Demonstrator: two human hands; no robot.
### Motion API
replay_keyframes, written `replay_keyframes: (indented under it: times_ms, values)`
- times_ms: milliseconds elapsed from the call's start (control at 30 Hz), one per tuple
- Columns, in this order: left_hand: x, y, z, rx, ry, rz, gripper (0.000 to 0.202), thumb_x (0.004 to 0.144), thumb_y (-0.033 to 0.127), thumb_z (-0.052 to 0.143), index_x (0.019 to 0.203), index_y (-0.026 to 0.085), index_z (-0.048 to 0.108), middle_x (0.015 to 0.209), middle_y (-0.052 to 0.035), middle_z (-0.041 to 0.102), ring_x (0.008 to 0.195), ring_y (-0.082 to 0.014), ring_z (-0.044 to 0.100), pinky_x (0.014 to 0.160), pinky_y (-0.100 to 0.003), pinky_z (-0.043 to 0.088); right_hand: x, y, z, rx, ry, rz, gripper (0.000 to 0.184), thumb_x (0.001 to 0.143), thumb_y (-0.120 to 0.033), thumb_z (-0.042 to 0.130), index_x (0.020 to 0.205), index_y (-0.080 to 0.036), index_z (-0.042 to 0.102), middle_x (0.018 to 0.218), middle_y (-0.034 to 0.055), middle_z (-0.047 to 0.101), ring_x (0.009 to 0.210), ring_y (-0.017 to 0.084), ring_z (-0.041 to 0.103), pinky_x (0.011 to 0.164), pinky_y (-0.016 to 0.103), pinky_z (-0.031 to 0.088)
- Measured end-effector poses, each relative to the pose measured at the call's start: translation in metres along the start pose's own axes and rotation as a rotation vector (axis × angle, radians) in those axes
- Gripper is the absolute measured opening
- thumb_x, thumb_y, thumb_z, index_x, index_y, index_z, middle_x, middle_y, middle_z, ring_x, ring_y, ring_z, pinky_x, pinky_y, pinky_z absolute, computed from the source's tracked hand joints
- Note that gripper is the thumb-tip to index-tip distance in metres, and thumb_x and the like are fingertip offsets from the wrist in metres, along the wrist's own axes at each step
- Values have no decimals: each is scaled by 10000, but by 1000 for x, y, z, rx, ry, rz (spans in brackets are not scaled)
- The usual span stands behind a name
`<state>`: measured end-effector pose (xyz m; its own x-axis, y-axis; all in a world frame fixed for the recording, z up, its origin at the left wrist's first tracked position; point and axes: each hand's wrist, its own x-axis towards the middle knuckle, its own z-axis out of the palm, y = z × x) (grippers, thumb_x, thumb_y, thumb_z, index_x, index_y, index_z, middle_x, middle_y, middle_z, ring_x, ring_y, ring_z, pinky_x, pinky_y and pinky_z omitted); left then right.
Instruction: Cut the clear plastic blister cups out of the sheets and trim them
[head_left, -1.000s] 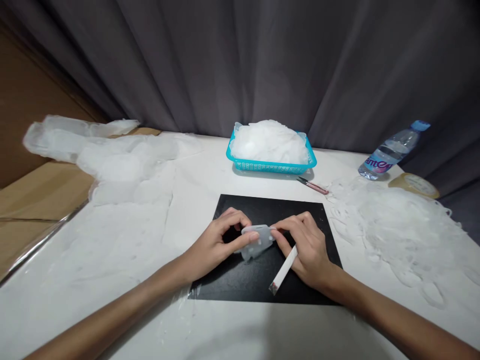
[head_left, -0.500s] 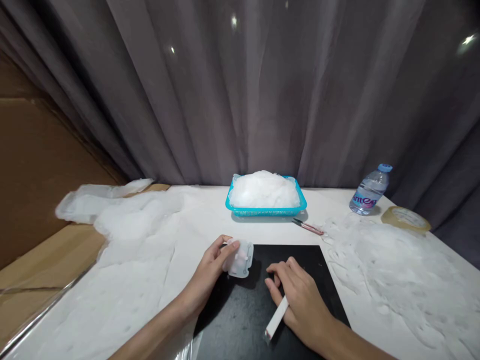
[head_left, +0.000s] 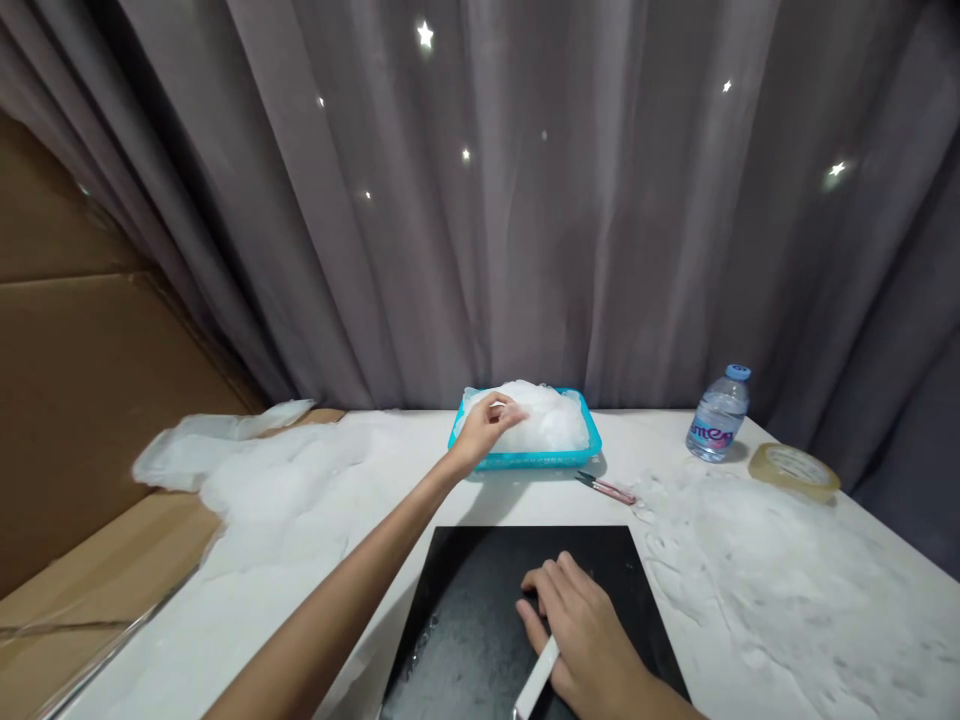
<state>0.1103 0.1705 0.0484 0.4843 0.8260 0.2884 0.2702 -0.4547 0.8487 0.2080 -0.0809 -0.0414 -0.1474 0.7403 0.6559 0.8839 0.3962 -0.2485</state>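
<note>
My left hand [head_left: 491, 428] is over the blue basket [head_left: 540, 460], its thumb and fingers curled together at the heaped translucent white pieces [head_left: 551, 415]. Whatever is in that pinch blends into the white heap. Above the black mat [head_left: 465, 620], my right hand [head_left: 581, 620] is closed around a slim white stick-like tool [head_left: 538, 680], which points down toward the lower edge of the view. Its kind is not clear. A pink-handled pair of snips or tweezers [head_left: 606, 488] lies on the table just in front of the basket.
Translucent white sheets and pieces [head_left: 277, 500] spread over the left side, beside brown cardboard [head_left: 112, 540]. More thin white pieces [head_left: 795, 570] cover the right side. A water bottle [head_left: 718, 415] and a tape roll [head_left: 795, 472] stand near a grey curtain [head_left: 525, 250].
My left hand has moved from above the mat forward to the basket, carrying a small translucent plastic piece that I can no longer make out. My right hand keeps the white tool. The view has tilted up.
</note>
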Motion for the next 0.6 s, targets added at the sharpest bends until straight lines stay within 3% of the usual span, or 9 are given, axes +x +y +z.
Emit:
replay_keyframes:
  times_ms: [133, 267, 367, 500, 600]
  values:
    - [-4, -6, 11, 158, -6, 152, 343, 985, 332, 686, 1280, 165, 629, 1278, -107, 655, 1105, -262, 663, 949, -479, 578, -1, 1, 3, -10, 2, 1, 73, 980, -160, 520, 955, -223, 546, 833, 47, 649, 757, 244, 627, 672, 347, 507]
    - [-15, -8, 3, 299, 63, 257, 366, 857, 272, 784, 1171, 199, 609, 1209, -91, 617, 1127, -286, 571, 1072, -501, 458, 0, 0, 2, -19, 8, -8, 70, 983, -166, 525, 952, -227, 541, 823, 43, 644, 754, 245, 632, 682, 350, 515]
    - [-30, -10, -6, 391, 99, 273, 383, 872, 314, 751, 1191, 204, 571, 1235, -108, 577, 1143, -301, 543, 1082, -484, 423, -1, -1, -1, -1, -8, -10, 96, 1006, -170, 486, 953, -228, 541, 827, 44, 643, 759, 249, 634, 682, 361, 519]
    - [-51, -17, -32, 499, 138, 224, 293, 935, 365, 639, 1165, 200, 563, 1182, -109, 589, 1078, -284, 569, 1047, -446, 437, -4, -1, -4, 25, -33, -6, 131, 1040, -182, 440, 979, -226, 546, 847, 53, 644, 781, 258, 641, 688, 373, 527]
    - [-69, -21, -71, 577, 161, 152, 234, 944, 379, 574, 1087, 195, 574, 1115, -99, 619, 1018, -260, 597, 988, -390, 465, -6, -1, -5, 31, -60, -12, 129, 1050, -193, 433, 1001, -227, 548, 858, 58, 641, 796, 260, 647, 687, 374, 533]
